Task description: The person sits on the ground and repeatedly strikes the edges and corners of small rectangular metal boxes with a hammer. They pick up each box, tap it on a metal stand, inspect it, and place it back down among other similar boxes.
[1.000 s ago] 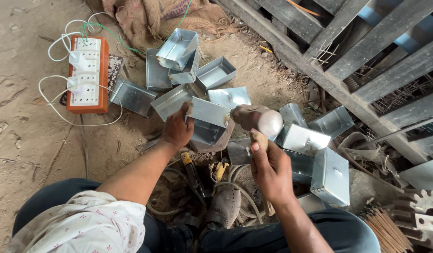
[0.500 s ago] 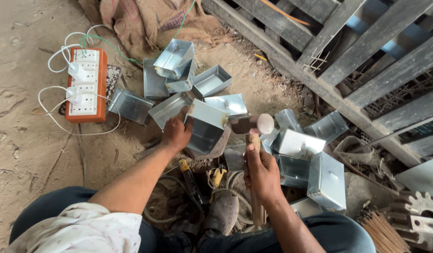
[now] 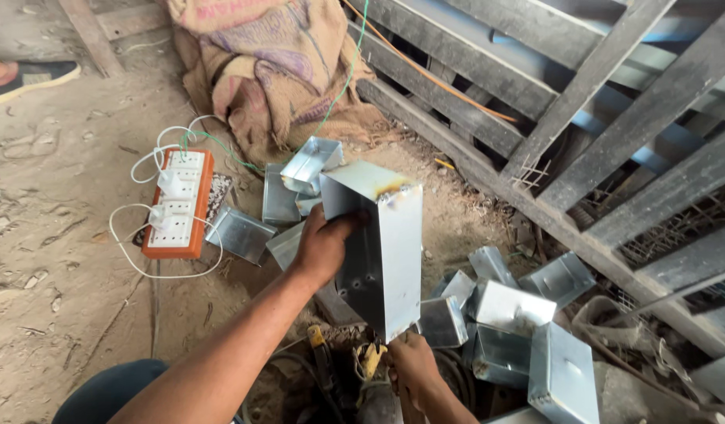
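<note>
My left hand [image 3: 323,247] grips an open galvanised metal box [image 3: 382,251] by its rim and holds it lifted, standing on end, with its hollow side facing left. A scorch mark shows at the box's top corner. My right hand [image 3: 413,365] is low at the frame's bottom, just under the box, fingers closed around a hammer handle. The box hides the hammer's head.
Several similar metal boxes [image 3: 511,310] lie piled at the right, and more [image 3: 241,233] at the left. An orange power strip [image 3: 178,204] with white cables lies on the dirt floor. A burlap sack [image 3: 276,71], a slatted wooden frame [image 3: 582,86] and someone's shoe [image 3: 29,74] lie beyond.
My left hand has lifted the box from the pile up toward the camera and turned it on end. My right hand with the hammer has dropped lower. The view tilted up.
</note>
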